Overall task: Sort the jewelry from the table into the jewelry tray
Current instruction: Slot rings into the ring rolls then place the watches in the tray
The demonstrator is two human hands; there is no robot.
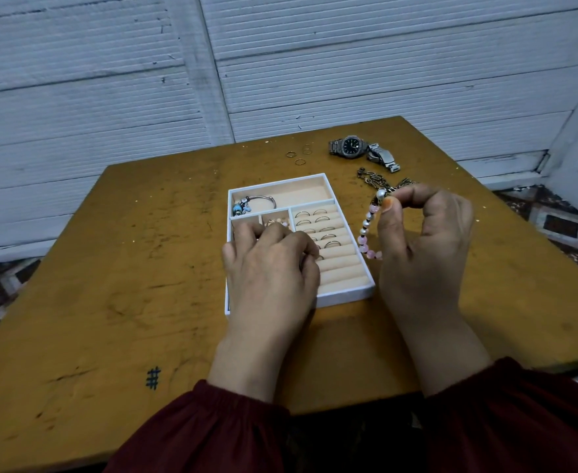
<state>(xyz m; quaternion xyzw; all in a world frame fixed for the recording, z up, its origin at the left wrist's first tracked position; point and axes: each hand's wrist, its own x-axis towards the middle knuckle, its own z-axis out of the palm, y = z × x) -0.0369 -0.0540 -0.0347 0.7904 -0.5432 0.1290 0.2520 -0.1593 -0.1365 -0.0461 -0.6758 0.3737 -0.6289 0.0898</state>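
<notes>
Bracelet (366,230) hangs pinched by right hand (424,254); left hand (270,268) lies curled on tray (345,295), grip unclear. Recommended: lower it slowly into long compartment (304,193) beyond left hand.

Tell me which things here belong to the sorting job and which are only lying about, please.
Belong to the job:
- jewelry tray
- beaded bracelet, pinched by the right hand
- left hand, over the tray
- loose rings
- dark-dial watch
- second watch
- chain

Only lying about:
- table
- hash mark drawn on it
- grey wall panels
</notes>
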